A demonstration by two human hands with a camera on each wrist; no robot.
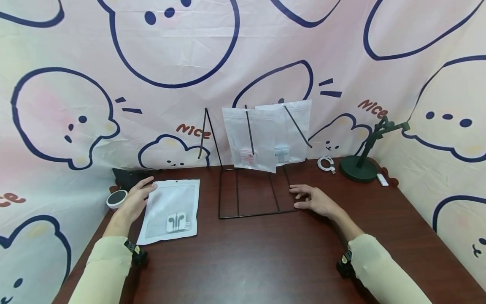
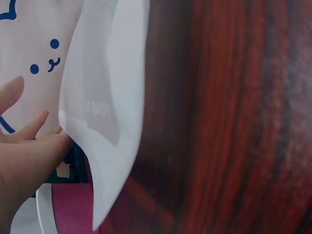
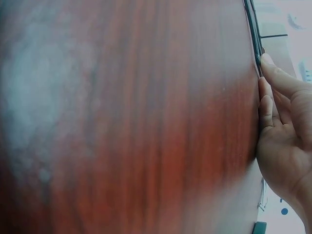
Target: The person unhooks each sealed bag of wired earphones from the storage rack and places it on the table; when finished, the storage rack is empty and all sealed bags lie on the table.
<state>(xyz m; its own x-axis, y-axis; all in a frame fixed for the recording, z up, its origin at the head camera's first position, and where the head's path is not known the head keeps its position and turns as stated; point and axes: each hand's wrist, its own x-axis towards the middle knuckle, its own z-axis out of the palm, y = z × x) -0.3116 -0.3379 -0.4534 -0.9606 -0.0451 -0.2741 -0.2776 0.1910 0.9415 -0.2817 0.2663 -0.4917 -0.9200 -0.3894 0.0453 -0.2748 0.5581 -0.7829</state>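
Head view has the earphone pouch lying on the left of the brown table, between the left hand and the wire rack, its see-through front upward so that the white earphones show. The left hand is at the pouch's upper left edge, fingers extended and spread rather than wrapped round it, perhaps to leave the contents undisturbed (pale lettering on the pouch is only partly legible from the left wrist). The right hand sets loosely bent fingertips against the rack's side rod, not curled round it, probably to steady the frame. That flat base likely acts as footing for the front pouch and the rear pouch, which hang overlapping at the back from the raised wire arms, each with a small item low inside, presumably settled there by weight. Farther right, a green stand and a white stick sit apart from the rack; a round device is just beside the left hand.
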